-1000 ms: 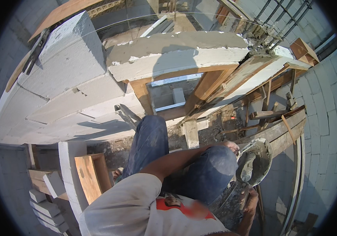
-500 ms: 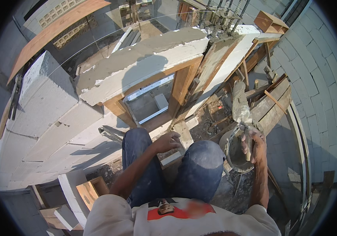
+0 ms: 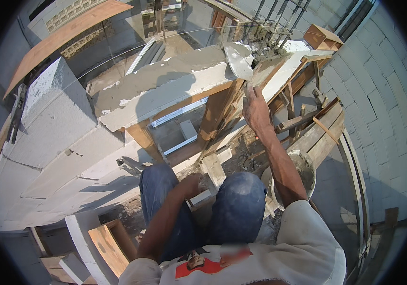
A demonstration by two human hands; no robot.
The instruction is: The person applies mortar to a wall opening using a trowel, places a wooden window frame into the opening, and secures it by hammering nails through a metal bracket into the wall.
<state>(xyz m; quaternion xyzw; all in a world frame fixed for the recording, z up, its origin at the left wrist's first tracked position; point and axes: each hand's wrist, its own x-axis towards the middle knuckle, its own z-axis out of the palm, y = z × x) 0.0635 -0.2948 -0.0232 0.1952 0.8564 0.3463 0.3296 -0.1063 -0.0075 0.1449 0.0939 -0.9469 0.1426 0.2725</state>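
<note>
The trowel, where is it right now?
In the head view, the trowel is upper centre, held up in the right hand over the end of the mortar-topped block wall, beside the rebar.

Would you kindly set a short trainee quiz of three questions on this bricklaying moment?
1. True or false: the right hand holds a trowel raised over the wall top.
2. Where does the left hand rest? A) on the bucket B) between the knees, by the wooden plank C) on the trowel
3. Fill in: the bucket sits beside the person's ______ leg.

Key: 1 true. 2 B. 3 right.
</note>
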